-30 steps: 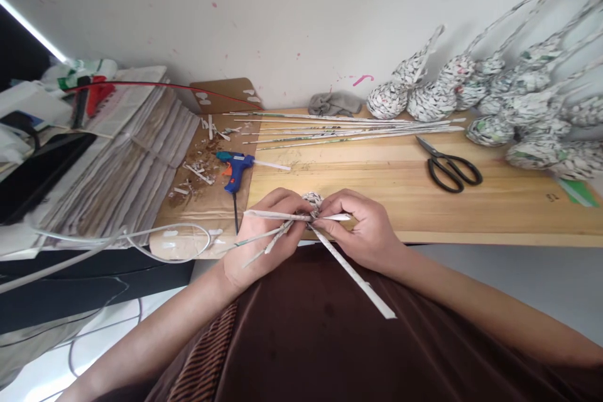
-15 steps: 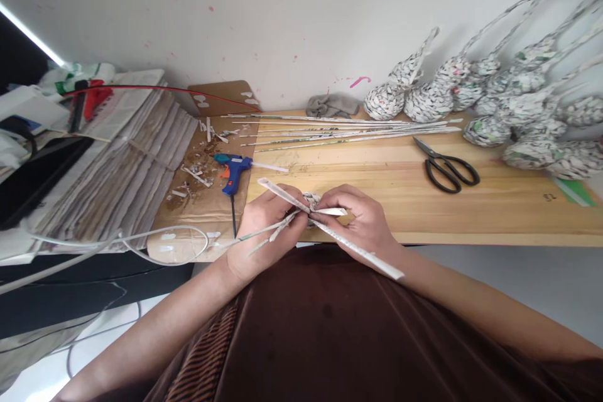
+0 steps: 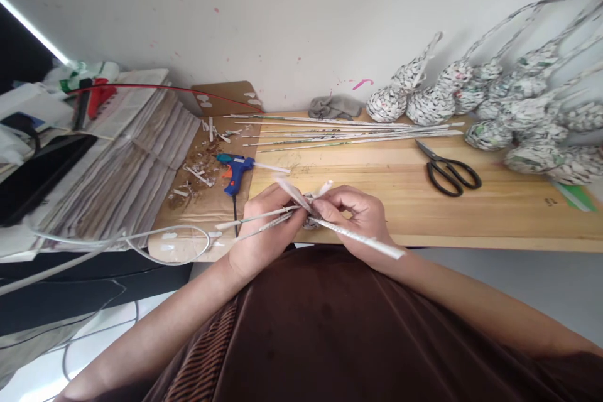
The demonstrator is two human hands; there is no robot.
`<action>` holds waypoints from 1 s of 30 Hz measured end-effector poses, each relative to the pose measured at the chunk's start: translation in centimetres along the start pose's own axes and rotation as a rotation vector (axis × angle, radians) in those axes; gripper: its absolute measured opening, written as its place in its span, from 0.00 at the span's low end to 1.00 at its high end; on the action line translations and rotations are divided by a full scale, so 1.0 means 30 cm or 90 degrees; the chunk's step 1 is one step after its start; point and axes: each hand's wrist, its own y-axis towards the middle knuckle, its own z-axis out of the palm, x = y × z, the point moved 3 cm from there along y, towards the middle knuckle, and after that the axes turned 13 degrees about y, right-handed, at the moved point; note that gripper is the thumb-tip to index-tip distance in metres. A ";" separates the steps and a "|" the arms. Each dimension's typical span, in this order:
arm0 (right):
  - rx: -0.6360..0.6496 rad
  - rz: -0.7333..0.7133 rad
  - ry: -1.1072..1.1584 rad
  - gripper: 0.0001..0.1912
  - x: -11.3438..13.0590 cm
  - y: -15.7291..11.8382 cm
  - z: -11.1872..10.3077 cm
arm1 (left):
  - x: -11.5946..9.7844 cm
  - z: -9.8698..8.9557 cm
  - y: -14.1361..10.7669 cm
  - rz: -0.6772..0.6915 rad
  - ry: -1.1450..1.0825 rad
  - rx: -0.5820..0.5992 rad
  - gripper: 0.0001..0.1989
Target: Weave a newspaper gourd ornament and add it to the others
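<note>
Your left hand (image 3: 266, 226) and right hand (image 3: 358, 220) meet at the near edge of the wooden table (image 3: 471, 213), both closed around a small woven paper piece (image 3: 309, 221) that sits between your fingertips, mostly hidden by them. Your left fingers curl shut over the paper tubes (image 3: 257, 221) that fan out to the left; your right thumb and forefinger pinch 1 paper strand (image 3: 362, 239) that runs down to the right over your lap.

The weave looks to be at an early stage: only a small knot of it shows, and several long ends stick out unwoven. The finished woven bulbs (image 3: 490, 107) along the wall are far larger, so most of the work seems to be left.

For room, you have bare wood ahead of your hands. The spare tubes (image 3: 339, 132) lie well back near the wall, the scissors (image 3: 447, 168) well to your right, and the glue gun (image 3: 234, 169) near your left hand on the cardboard (image 3: 198, 207). The loose ends overhang the table edge freely.
</note>
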 end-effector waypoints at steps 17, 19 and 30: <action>0.011 0.018 -0.059 0.04 -0.017 0.002 0.004 | 0.016 -0.011 0.026 -0.032 -0.077 0.083 0.04; -0.005 0.069 0.018 0.06 -0.034 -0.002 0.006 | 0.014 -0.024 0.031 0.031 -0.053 0.101 0.05; 0.012 0.185 0.156 0.06 -0.038 0.006 -0.005 | 0.019 -0.034 0.047 0.142 -0.035 0.149 0.06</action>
